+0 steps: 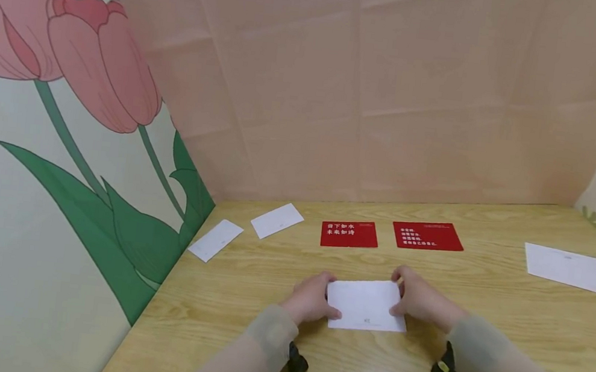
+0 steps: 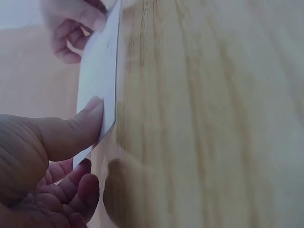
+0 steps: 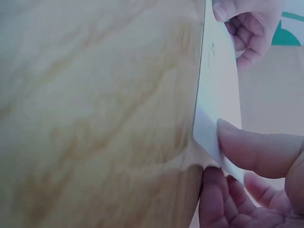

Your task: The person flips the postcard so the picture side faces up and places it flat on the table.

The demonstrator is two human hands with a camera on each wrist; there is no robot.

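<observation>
A white card (image 1: pixel 367 305) with a small print near its lower edge is held between both hands at the middle of the table. My left hand (image 1: pixel 312 298) pinches its left edge, thumb on the white face and fingers curled behind. On the opposite edge my right hand (image 1: pixel 418 297) pinches it the same way. In the left wrist view the card (image 2: pixel 99 71) stands tilted, its lower edge close over the wood. The right wrist view shows the thumb pressed on the white face of the card (image 3: pixel 218 90) and the fingers behind it.
Two red cards with white writing, one (image 1: pixel 350 234) left and one (image 1: pixel 428 235) right, lie beyond the hands. Two white cards, the nearer (image 1: pixel 216 240) and the farther (image 1: pixel 277 220), lie at the back left. A long white envelope-like sheet (image 1: pixel 579 272) lies at the right on the wooden table (image 1: pixel 196 327).
</observation>
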